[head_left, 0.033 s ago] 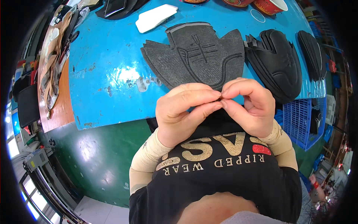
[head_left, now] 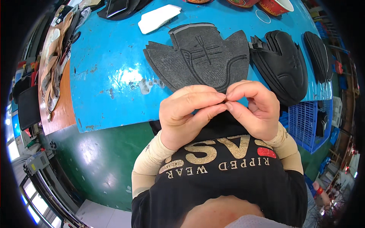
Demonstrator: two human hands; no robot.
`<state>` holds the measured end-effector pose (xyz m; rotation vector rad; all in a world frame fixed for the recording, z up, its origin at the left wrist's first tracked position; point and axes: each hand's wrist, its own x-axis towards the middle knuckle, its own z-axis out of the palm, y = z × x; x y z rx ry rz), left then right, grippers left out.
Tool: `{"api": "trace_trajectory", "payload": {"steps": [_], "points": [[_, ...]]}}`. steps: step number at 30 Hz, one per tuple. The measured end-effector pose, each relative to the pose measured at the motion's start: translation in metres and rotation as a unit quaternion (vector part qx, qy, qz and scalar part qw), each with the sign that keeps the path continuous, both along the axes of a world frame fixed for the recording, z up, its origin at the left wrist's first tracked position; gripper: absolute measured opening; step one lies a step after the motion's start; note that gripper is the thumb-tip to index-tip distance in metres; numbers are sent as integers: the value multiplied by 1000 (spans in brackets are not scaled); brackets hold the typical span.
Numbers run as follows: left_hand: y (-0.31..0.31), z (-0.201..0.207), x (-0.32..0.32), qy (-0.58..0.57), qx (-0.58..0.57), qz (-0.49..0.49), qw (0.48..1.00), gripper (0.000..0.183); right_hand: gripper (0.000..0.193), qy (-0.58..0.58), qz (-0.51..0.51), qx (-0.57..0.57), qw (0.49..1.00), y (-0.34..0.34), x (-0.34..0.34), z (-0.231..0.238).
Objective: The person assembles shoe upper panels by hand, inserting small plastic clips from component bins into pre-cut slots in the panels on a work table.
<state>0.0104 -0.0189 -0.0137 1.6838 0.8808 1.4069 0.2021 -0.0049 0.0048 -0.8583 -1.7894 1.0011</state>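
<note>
My left hand (head_left: 186, 114) and my right hand (head_left: 260, 108) meet in front of my chest, at the near edge of the blue table (head_left: 102, 79). Thumb and forefinger are pinched on each side, with the fingertips touching. Something tiny and dark may be between them, too small to make out. Just beyond my fingers lies a stack of dark grey cut pieces (head_left: 213, 57) with stitched curved lines and a cross-like mark. To its right is a fanned stack of black moulded pieces (head_left: 285, 72).
Another black stack (head_left: 318, 57) lies at the table's right edge. A white flat piece (head_left: 159, 18) and red paper bowls (head_left: 279, 5) are at the far side. Below the right edge stands a blue plastic basket (head_left: 304, 125). Brown material (head_left: 57, 68) hangs at left. Another person's arm (head_left: 322, 193) shows at lower right.
My hands hold almost the same pose. At the lower right, the other person's arm with a red wristband has shifted slightly.
</note>
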Motion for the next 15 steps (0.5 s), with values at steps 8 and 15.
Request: {"api": "trace_trajectory", "payload": {"steps": [8, 15], "points": [[5, -1, 0, 28, -15, 5, 999, 26, 13, 11, 10, -82, 997, 4, 2, 0], [11, 0, -2, 20, -32, -17, 999, 29, 12, 7, 25, -113, 993, 9, 0, 0]]}}
